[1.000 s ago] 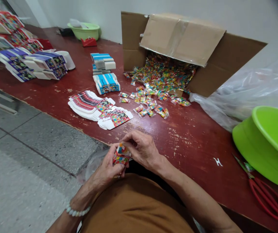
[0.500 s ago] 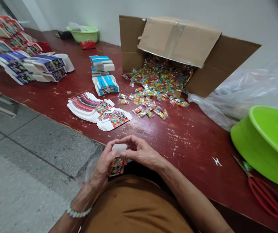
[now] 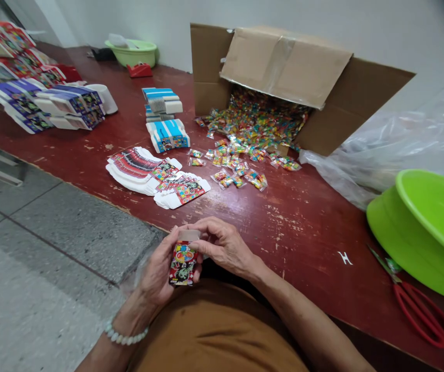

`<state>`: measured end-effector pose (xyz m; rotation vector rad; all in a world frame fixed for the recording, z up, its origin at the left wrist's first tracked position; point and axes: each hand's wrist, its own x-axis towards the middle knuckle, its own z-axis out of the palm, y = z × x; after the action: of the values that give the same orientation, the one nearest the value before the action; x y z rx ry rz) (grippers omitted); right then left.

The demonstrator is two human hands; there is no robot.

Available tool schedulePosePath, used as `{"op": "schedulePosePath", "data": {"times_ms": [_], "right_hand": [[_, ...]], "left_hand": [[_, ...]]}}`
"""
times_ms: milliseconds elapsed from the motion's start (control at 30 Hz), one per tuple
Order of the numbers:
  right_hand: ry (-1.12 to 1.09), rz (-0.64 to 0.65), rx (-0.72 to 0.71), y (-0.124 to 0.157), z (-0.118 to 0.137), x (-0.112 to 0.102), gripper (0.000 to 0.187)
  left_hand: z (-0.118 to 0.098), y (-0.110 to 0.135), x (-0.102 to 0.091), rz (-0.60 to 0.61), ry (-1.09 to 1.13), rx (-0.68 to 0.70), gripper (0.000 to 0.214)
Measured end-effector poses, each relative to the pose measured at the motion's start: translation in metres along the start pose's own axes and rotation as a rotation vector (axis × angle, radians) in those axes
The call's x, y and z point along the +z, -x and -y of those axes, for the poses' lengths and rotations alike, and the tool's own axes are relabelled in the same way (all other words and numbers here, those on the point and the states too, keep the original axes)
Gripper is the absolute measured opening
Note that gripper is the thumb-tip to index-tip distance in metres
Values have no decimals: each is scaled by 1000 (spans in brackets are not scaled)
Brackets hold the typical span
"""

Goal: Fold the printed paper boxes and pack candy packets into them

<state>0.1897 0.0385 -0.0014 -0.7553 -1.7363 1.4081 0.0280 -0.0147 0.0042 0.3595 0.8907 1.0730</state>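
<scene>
Carton [image 3: 182,268], small and red-black, is in your left hand [image 3: 157,274], just off the table's near edge, printed face up at you. Its body looks formed. Pale flap [image 3: 189,235] sticks up at the far end, so I'd call that end not closed yet. Can't see inside, so can't say if it's filled.

Grip: your left hand is clamped on the carton, palm along its left side, thumb near the top corner, fingertips showing at the right edge. Your right hand [image 3: 225,248] is at the flap end, thumb on the upper front, fingers arched behind; can't tell if it's pinching or only touching.

Left over: fanned flat cartons [image 3: 128,178] ahead of your hands look unformed. Candy packets [image 3: 256,180] lie loose beside them, more spilling from the cardboard box [image 3: 287,67]. Blue cartons [image 3: 169,135] stand behind the fan. Scissors [image 3: 425,315] lie well right, by the green basin [image 3: 384,227].
</scene>
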Motion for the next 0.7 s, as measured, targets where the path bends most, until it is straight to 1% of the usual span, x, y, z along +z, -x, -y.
{"op": "schedulePosePath", "data": {"times_ms": [67, 100, 133, 200, 267, 333, 400, 500, 567, 633, 700], "right_hand": [[-35, -70, 57, 0, -3, 6, 45], [-57, -108, 84, 0, -4, 9, 48], [-70, -142, 99, 0, -5, 11, 46], [-43, -177, 83, 0, -7, 14, 29], [30, -157, 20, 1, -6, 14, 16], [82, -126, -28, 0, -4, 12, 13], [54, -105, -17, -1, -3, 11, 16], [-137, -120, 103, -3, -4, 11, 21], [-210, -122, 145, -4, -5, 12, 27], [-156, -100, 110, -4, -5, 11, 27], [-46, -69, 28, -4, -3, 8, 18]], "left_hand": [[-1, 0, 1, -39, 43, 24, 47], [-3, 1, 1, -58, 53, 31, 48], [-4, 1, 2, -78, 56, 35, 48], [-5, 3, 4, -121, 54, 44, 46], [-5, 4, 7, -166, 50, 68, 43], [-3, 4, 10, -193, 29, 90, 46], [-1, 4, 13, -185, -6, 101, 50], [1, 3, 15, -145, -23, 99, 53], [1, 2, 14, -122, -6, 93, 51], [0, 2, 14, -92, -4, 96, 52], [-1, 1, 14, -61, -9, 105, 53]]}}
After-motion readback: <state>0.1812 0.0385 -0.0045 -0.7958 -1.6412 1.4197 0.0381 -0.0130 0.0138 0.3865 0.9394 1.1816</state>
